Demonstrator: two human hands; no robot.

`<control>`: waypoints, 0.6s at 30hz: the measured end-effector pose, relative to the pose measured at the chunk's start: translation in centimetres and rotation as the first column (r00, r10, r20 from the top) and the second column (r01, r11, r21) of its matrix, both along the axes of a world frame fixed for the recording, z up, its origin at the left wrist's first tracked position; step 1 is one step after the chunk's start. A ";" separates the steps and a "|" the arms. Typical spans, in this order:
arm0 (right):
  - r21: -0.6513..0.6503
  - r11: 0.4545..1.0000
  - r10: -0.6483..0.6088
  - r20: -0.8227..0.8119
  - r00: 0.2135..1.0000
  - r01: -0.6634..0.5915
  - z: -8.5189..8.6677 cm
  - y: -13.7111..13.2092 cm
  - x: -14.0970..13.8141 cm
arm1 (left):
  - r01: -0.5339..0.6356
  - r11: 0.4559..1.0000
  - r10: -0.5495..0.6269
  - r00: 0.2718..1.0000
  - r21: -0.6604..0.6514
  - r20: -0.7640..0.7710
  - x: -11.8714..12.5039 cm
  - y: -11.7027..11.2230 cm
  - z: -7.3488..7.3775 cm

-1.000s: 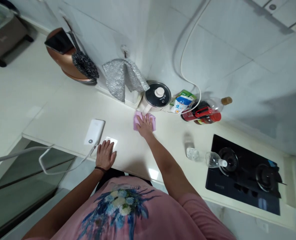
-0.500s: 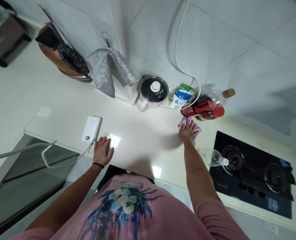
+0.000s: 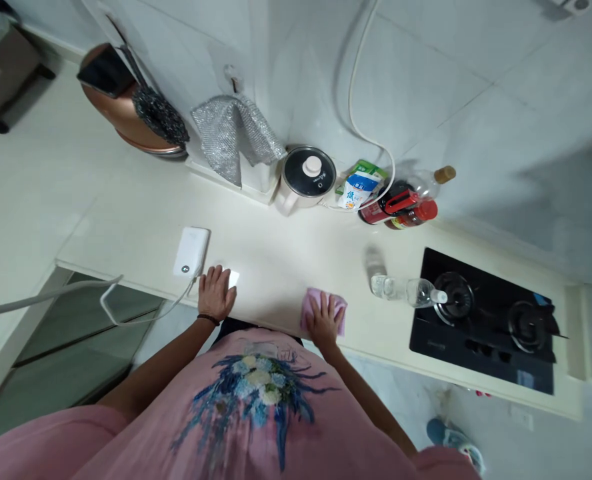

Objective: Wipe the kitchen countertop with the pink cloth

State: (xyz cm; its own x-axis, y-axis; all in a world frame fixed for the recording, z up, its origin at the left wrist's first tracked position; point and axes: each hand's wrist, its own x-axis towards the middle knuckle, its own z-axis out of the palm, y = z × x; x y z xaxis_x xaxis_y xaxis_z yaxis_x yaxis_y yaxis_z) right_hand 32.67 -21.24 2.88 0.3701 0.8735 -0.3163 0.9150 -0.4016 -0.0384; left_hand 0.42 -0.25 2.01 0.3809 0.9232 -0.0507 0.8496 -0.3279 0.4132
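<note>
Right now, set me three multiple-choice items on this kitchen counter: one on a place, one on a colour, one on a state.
1. Where does the pink cloth lie?
A. near the counter's front edge
B. on the stove
C. against the back wall

2. What colour is the power bank?
A. black
B. white
C. red

3. How does the clear plastic bottle stand?
A. upright
B. on its side
C. upside down in a rack

Answers:
1 A: the right hand presses the cloth flat on the counter close to the person's body.
2 B: its casing is white, beside the left hand, which rests flat and open.
3 B: it lies flat, its cap toward the stove.
</note>
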 end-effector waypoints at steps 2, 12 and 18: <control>-0.046 0.999 0.017 -0.011 1.000 -0.017 0.1 -3.7 -1.7 | 0.002 1.000 -0.002 1.000 -0.002 0.005 0.0 0.0 0.0; 0.116 0.993 -0.023 0.003 1.000 0.022 0.0 11.7 4.9 | 0.020 1.000 -0.020 1.000 -0.001 0.007 -0.1 -0.1 -0.1; 0.138 0.967 -0.214 -0.020 0.977 0.215 0.6 26.9 6.0 | 0.025 0.999 -0.026 0.999 0.031 0.022 -0.3 -0.2 -0.4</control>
State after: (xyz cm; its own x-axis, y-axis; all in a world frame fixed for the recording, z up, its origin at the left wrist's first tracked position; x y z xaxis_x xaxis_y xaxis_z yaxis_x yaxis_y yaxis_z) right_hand 38.68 5.62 3.46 0.5520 0.8096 -0.1999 0.8079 -0.5786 -0.1123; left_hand 0.11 -0.49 1.57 0.4052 0.9141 -0.0134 0.8314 -0.3624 0.4213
